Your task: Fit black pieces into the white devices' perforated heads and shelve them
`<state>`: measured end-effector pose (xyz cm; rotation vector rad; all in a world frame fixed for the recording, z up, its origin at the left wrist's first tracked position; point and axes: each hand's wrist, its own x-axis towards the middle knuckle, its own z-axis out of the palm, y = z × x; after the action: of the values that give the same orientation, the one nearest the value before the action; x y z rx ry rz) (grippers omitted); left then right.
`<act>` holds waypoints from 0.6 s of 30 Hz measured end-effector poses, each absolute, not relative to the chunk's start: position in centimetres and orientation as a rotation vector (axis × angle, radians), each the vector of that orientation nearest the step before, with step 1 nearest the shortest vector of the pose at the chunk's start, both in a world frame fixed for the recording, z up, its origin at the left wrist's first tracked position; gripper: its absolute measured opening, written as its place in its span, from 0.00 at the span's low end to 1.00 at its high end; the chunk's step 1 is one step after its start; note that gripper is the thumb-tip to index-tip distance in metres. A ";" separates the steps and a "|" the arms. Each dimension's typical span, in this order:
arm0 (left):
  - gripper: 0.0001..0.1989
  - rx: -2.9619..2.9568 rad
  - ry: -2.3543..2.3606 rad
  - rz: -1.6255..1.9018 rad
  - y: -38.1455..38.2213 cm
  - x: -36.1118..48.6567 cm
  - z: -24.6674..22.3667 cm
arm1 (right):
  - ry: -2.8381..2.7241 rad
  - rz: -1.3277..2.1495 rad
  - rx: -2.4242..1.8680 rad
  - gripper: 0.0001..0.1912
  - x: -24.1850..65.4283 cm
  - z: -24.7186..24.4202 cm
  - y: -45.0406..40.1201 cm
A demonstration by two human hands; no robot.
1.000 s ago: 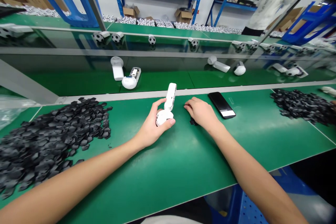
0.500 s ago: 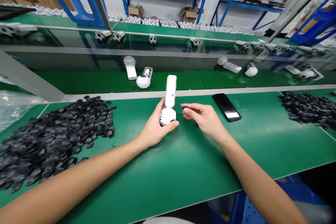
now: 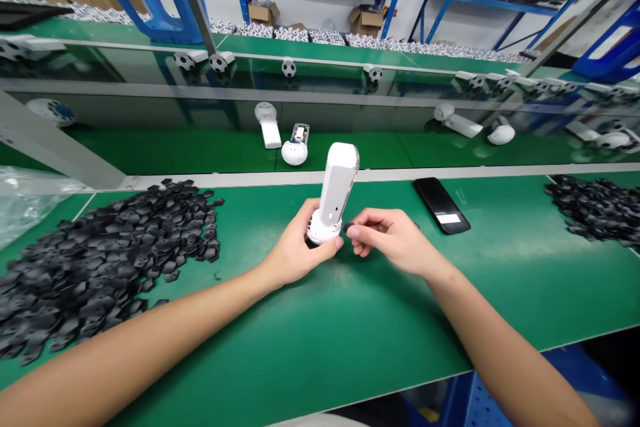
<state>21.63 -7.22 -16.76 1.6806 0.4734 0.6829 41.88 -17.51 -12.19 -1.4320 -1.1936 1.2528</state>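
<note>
My left hand (image 3: 299, 245) is closed around the round head of a white handheld fan (image 3: 338, 181). The fan's flat handle points up and away from me. Between the thumb and fingers of my right hand (image 3: 393, 240) is a small black plastic piece (image 3: 349, 227). It sits just right of the fan head, close to my left thumb; I cannot tell whether it touches the fan. Part of the head is hidden by my left fingers. A large heap of similar black pieces (image 3: 120, 257) lies to the left.
A black phone (image 3: 441, 205) lies right of my right hand. Another pile of black pieces (image 3: 597, 207) is at the far right. Behind the white rail (image 3: 240, 180), several white fans, including one with an opened handle (image 3: 296, 147), lie on a green surface. A metal post (image 3: 65, 140) stands left.
The fan has tilted, its handle now leaning right and more toward me. My right hand has brought the black piece lower and nearer the fan head. The camera view has shifted slightly.
</note>
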 end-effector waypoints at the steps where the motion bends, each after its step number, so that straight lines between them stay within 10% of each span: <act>1: 0.24 1.674 0.480 0.705 -7.2 21.6 -16.9 | -1.208 1.275 -1.421 0.16 41.9 -12.2 -17.5; 18: 0.23 1.621 0.468 0.744 -7.1 21.3 -17.0 | -1.360 1.523 -1.178 0.15 41.7 -12.4 -18.0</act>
<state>21.27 -7.14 -17.03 1.6209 0.4683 0.7437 41.68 -17.95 -12.37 -1.1779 -1.3603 1.5231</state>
